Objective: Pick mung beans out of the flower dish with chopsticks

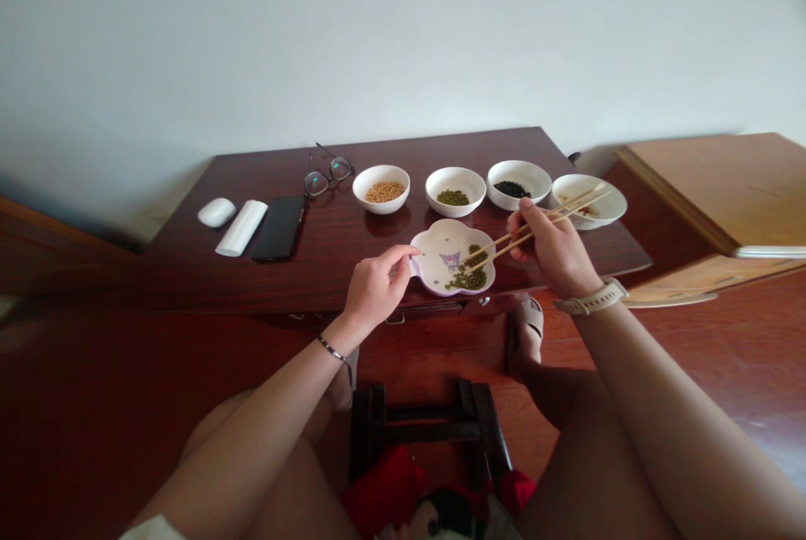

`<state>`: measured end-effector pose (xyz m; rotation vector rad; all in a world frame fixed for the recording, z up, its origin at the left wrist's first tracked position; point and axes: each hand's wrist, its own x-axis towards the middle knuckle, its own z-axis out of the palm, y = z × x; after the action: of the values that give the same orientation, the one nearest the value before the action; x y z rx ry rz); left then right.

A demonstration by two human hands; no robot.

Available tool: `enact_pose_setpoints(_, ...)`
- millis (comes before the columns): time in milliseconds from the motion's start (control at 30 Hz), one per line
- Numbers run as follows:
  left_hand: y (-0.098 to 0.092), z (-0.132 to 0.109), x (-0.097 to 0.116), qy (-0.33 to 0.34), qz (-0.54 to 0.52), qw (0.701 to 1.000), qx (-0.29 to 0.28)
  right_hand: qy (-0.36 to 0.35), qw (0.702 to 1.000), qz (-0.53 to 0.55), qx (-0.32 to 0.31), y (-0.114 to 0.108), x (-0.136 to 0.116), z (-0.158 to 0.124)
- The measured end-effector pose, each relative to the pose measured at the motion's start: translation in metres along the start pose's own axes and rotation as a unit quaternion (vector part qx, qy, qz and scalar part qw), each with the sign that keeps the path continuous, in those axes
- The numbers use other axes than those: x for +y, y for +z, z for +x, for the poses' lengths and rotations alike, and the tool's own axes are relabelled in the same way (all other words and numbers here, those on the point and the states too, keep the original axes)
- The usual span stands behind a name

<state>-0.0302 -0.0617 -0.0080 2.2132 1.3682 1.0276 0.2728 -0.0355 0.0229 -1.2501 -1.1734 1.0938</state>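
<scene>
My left hand (378,284) is closed on the short handle of a flower-shaped dish (434,242) with a cartoon figure printed in it. Small green beans (469,278) lie in the right half of this dish. A pair of wooden chopsticks (535,225) is gripped in my right hand (547,246), their tips down among those beans. Behind the dish stands a white bowl (441,180) of green beans, between a bowl of yellow grains (384,191) and a bowl of black beans (511,188). A fourth white bowl (610,208) sits beyond my right hand, its contents partly hidden.
On the table's (264,175) left side are eyeglasses (328,176), a black phone (279,228), a long white case (242,228) and a small white rounded object (216,212). A wooden cabinet (724,187) stands at the right. Below is a dark stool (431,431).
</scene>
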Motion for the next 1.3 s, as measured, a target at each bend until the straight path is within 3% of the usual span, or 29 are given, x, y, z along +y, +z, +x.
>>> enact_pose_setpoints(167, -0.0007, 0.0000, 0.0011, -0.007, 0.002, 1.000, -0.002, 0.004, 1.000, -0.006, -0.021, 0.0021, -0.0007, -0.0010)
enact_pose_setpoints(533, -0.0005, -0.0004, 0.0006, -0.004, -0.001, 1.000, -0.004, 0.002, 1.000, -0.012, 0.012, 0.0005, 0.0018, -0.0006)
enact_pose_setpoints(1100, -0.0003, -0.0001, 0.0013, -0.008, -0.007, 1.000, -0.004, 0.002, 1.000, -0.021, 0.006, -0.0011, -0.0011, -0.0031)
enact_pose_setpoints(1300, -0.0011, 0.0000, 0.0021, -0.011, -0.007, 1.000, -0.007, 0.012, 1.000, 0.010, -0.026, -0.0005, -0.0007, -0.0031)
